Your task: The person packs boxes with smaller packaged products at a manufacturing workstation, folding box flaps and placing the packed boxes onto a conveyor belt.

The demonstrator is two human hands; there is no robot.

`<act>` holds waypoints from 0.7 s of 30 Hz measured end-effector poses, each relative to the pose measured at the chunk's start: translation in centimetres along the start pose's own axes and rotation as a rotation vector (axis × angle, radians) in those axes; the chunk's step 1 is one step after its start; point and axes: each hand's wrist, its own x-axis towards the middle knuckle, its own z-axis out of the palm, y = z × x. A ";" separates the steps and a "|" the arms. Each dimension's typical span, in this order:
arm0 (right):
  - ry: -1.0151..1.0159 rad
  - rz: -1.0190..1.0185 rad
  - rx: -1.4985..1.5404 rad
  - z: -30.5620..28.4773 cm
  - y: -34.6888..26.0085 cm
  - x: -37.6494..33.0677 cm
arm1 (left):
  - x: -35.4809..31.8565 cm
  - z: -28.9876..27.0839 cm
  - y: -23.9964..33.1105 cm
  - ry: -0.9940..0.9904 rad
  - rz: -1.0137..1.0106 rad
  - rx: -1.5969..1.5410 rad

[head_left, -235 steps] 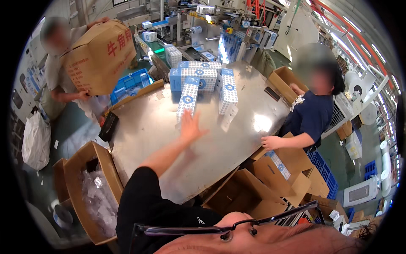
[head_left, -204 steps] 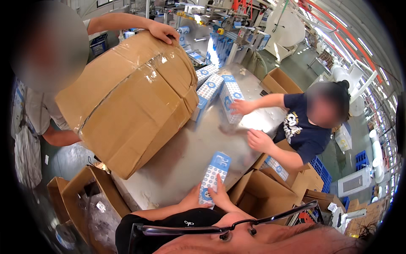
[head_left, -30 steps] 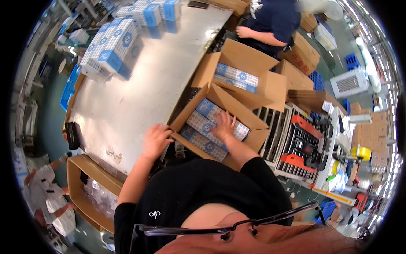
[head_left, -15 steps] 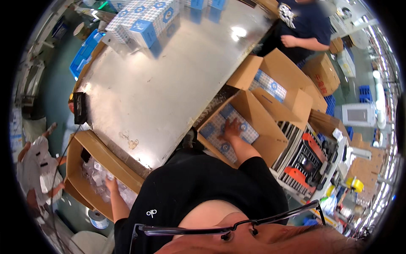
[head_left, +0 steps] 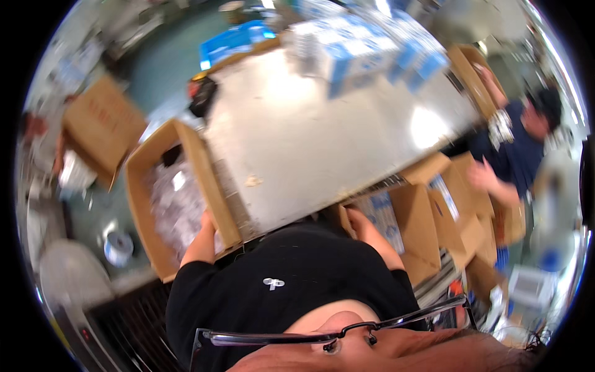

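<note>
A: How do the clear plastic pieces (head_left: pixel 176 195) look?
B: Glassy, crumpled and faintly lilac, with one bright white glint; they lie heaped in a long brown carton (head_left: pixel 218 198), which stands against the left side of the table (head_left: pixel 322 136).
A: And the left hand (head_left: pixel 206 224)?
B: Down inside that carton, at the edge of the heap nearest the table; its fingers are too blurred to tell whether they are apart or closed on a piece.
A: The right hand (head_left: pixel 357 221)?
B: At the left wall of an open box (head_left: pixel 416 226), just off the table's near edge; I cannot tell whether it is clamped on the wall or only resting there.
A: What is in that box?
B: Long packs (head_left: pixel 385 214), white with pale blue areas, lying side by side; their print is smeared; similar blue-and-white packs (head_left: pixel 350 53) stand grouped at the table's far side.
</note>
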 end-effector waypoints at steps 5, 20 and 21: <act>-0.007 -0.120 -0.005 -2.6 0.9 -1.7 | -8.7 4.6 9.4 0.181 -0.078 0.468; -0.113 -0.155 0.147 -0.7 -1.4 -3.3 | -4.9 7.3 7.0 -0.309 -0.040 -0.085; -0.145 -0.137 0.113 -0.8 -2.0 -3.8 | -5.8 6.4 6.7 -0.276 -0.049 -0.113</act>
